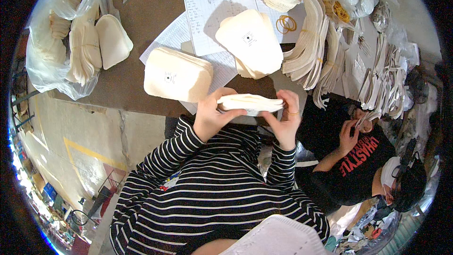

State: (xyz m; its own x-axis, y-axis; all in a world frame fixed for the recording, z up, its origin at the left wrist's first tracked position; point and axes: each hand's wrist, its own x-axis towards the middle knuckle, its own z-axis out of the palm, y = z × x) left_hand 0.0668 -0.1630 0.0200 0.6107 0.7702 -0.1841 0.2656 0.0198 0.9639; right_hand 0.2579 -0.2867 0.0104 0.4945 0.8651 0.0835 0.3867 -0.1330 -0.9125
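Cream stack [250, 101] of thin, flat pieces is held nearly edge-on near the centre of the frame, its layered rim pale and slightly wavy. Its two ends are gripped by the half-closed left hand [211, 118] and right hand [287, 122], thumbs at the lower edge.

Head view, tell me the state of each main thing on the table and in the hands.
Held cream stack, edge-on, unbanded as far as visible
Left hand, closed on its left end
Right hand, closed on its right end
Left table stack, lying flat
Right table stack, skewed
Rubber bands, loose
Plastic bag, partly filled
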